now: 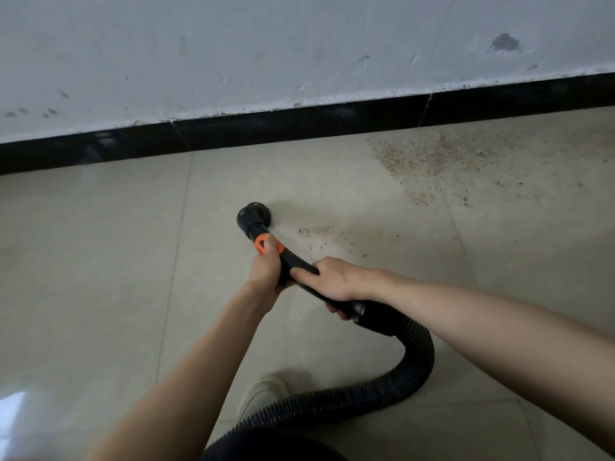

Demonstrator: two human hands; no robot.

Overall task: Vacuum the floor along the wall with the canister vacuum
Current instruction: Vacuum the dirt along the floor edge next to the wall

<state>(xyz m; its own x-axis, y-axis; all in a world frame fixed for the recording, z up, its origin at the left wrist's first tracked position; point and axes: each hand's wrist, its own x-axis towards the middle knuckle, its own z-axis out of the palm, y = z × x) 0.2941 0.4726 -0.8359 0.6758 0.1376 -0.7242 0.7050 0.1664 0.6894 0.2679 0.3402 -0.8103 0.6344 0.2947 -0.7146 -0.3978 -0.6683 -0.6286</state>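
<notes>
Now you hold one vacuum wand in two hands.
Left hand and right hand wrap their fingers round it; one round nozzle meets the floor near the wall, one debris patch alongside.

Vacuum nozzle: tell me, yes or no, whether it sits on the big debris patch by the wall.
No, the vacuum nozzle rests on bare tile left of the debris patch.

The black vacuum wand angled down to its round nozzle on the tiled floor, ribbed hose looping behind; brown debris lay by the wall.
</notes>
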